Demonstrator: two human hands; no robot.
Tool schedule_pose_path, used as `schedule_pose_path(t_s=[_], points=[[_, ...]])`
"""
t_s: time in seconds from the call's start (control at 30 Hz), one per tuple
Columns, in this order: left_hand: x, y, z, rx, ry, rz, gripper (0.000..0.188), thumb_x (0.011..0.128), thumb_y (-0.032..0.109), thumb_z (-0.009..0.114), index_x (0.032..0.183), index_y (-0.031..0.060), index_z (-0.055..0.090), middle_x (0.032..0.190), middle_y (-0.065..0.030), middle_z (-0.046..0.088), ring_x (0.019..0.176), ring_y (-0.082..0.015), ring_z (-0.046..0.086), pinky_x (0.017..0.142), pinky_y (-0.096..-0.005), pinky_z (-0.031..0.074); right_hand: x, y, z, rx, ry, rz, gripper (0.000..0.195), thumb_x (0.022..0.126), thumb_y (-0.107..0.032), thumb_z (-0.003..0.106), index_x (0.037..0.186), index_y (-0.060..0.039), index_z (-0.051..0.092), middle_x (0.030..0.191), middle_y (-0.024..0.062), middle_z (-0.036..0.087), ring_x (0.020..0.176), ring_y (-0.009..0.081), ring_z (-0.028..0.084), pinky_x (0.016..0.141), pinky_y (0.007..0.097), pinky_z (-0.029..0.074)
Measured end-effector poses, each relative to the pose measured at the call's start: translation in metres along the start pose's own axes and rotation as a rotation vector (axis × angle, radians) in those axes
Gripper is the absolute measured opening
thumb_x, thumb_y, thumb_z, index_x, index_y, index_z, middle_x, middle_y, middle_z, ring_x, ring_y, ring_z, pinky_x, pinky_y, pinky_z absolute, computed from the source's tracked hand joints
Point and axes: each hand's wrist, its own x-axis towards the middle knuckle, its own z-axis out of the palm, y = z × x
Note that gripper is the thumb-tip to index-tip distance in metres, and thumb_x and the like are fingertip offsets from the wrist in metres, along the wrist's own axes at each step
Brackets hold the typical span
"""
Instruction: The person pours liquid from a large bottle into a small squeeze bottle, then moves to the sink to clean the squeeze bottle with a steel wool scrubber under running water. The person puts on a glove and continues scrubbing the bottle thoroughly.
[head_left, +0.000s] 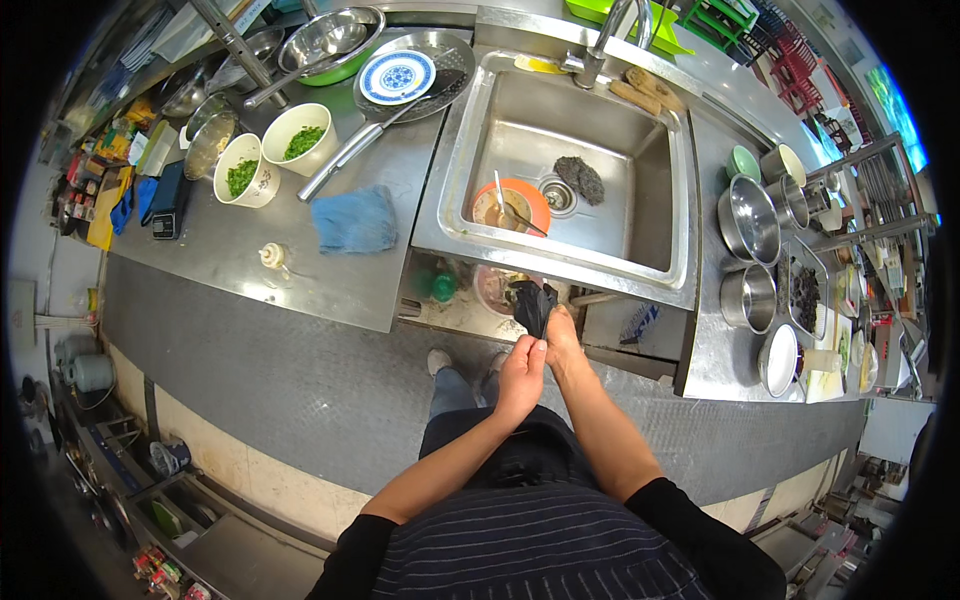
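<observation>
Both hands meet in front of the sink at a crumpled black plastic bag (534, 309). My left hand (523, 375) pinches its near end, and my right hand (562, 336) grips its right side. Beyond the bag, under the counter, a tub of scraps (496, 289) is partly hidden by it. Inside the steel sink (652, 202) sits an orange-rimmed bowl (536, 201) with brown residue, holding a spoon (499, 187) and another utensil. A dark scouring pad (579, 180) lies by the drain (557, 195).
On the left counter are a blue cloth (354, 219), a small squeeze bottle (272, 256), two tubs of chopped greens (244, 178) and a long-handled skimmer (345, 157) under a patterned plate (397, 77). Steel bowls (748, 219) crowd the right counter. A faucet (596, 64) stands behind the sink.
</observation>
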Motion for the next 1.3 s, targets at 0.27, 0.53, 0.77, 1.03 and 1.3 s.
schedule_pose_path(t_s=[0.27,0.53,0.77,1.03,1.3], points=[[-0.01,-0.019,0.002,0.081,-0.003,0.012,0.026,0.096,0.028,0.05,0.087,0.003,0.053,0.072,-0.012,0.055,0.066,-0.0232,0.052,0.062,-0.0366,0.043,0.005,0.01,0.005,-1.171,-0.148,-0.652,0.029,0.089,-0.017,0.048,0.107,0.0011,0.061,0.085,0.0092,0.065,0.072,0.0206,0.063,0.063,0.0337,0.052],[-0.021,-0.029,0.008,-0.04,-0.056,-0.072,0.021,0.096,0.018,0.05,0.084,0.0022,0.054,0.071,0.0012,0.049,0.069,-0.0066,0.042,0.063,-0.0253,0.039,0.035,0.049,-0.048,-1.634,-0.324,-0.903,0.027,0.085,-0.019,0.051,0.106,-0.0036,0.058,0.091,0.0095,0.065,0.087,0.0217,0.064,0.072,0.0362,0.051],[-0.03,-0.026,0.006,-0.105,-0.115,-0.11,0.021,0.096,0.019,0.052,0.084,0.0024,0.053,0.07,-0.0017,0.049,0.068,-0.0093,0.044,0.063,-0.0282,0.04,0.004,0.02,-0.025,-1.601,-0.29,-0.842,0.029,0.087,-0.021,0.05,0.108,-0.0036,0.058,0.101,0.0099,0.063,0.091,0.0213,0.062,0.078,0.035,0.05],[-0.034,-0.022,-0.005,-0.073,-0.194,-0.063,0.022,0.096,0.021,0.052,0.086,0.0012,0.053,0.069,-0.006,0.051,0.068,-0.0108,0.047,0.063,-0.0296,0.041,0.005,0.003,-0.011,-1.47,-0.071,-1.202,0.031,0.089,-0.023,0.048,0.111,-0.0038,0.057,0.113,0.0107,0.06,0.097,0.0205,0.059,0.087,0.0331,0.047],[-0.038,-0.038,-0.014,-0.145,-0.259,-0.123,0.021,0.095,0.021,0.054,0.087,0.0016,0.054,0.072,-0.003,0.053,0.066,-0.0094,0.047,0.061,-0.0277,0.041,0.036,0.035,-0.017,-1.228,-0.012,-1.051,0.047,0.09,-0.03,0.054,0.126,0.0,0.052,0.125,0.0161,0.057,0.114,0.0249,0.053,0.097,0.0361,0.042]])
